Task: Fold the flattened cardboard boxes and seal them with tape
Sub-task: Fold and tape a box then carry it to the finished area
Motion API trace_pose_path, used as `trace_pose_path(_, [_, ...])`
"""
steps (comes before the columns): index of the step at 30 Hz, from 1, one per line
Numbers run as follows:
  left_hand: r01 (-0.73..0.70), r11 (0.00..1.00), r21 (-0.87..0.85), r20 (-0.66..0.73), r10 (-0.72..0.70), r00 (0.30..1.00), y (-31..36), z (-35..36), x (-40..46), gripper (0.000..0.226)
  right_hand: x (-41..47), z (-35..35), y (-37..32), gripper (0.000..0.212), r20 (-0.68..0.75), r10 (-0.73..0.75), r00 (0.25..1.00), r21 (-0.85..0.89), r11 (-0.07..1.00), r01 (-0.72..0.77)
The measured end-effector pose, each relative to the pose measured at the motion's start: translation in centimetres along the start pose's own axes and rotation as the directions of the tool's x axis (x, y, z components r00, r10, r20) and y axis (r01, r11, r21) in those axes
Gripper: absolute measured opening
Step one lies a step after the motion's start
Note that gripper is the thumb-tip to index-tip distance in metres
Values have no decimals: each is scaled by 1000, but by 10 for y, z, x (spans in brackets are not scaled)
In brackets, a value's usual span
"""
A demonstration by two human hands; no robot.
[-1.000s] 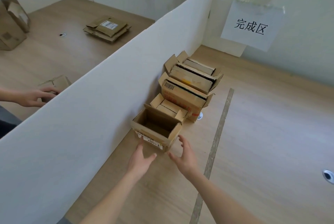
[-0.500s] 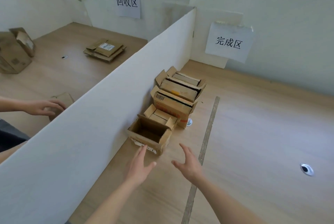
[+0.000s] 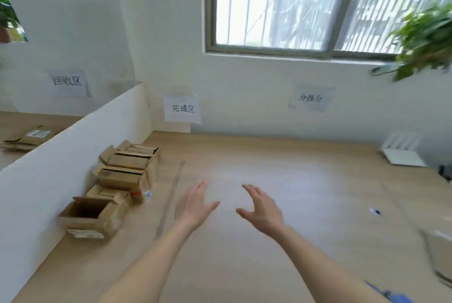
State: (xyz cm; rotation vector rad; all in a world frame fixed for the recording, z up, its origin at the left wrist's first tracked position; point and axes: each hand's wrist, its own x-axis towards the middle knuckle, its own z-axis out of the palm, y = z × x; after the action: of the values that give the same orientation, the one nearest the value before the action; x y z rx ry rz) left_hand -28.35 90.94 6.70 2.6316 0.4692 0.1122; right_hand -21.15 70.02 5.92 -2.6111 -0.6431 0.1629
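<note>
1. Both hands are empty right now: left hand (image 3: 199, 207) and right hand (image 3: 263, 212) hover over the bare middle of the desk (image 3: 293, 180), fingers spread and relaxed, nothing in either grip.
2. The boxes (image 3: 122, 175) sit in a row along the desk's left edge, tight against the white divider (image 3: 61, 156). The nearest one, the open box (image 3: 90, 214), is well apart from the left hand.
3. Handling guess: thin corrugated cardboard, so light and fairly stiff, but the flaps will flop. I'd grab opposite side walls, not flaps.
4. Looks: brown, worn, top flaps up, a white label on the near side. No tape roll I can make out.
</note>
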Motion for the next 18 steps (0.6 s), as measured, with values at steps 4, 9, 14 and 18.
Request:
trace_pose_path(4, [-228,974,2,11,227,974,164,25,-33,78,-90,-114,100,80,-154,118,981,-69,989,-130])
trace_pose_path(9, [-461,887,-34,46,462,886,332,60,-81,73,-197,-219,212,83,-278,327,903,-29,937,-348])
trace_pose_path(14, [-606,793,-65,111,609,785,460,101,-120,75,-300,-280,303,81,-350,486,800,5,856,-518])
trace_pose_path(18, [-671,735,-97,172,677,716,539,146,-137,75,-363,-307,371,77,-377,609,698,48,765,-642])
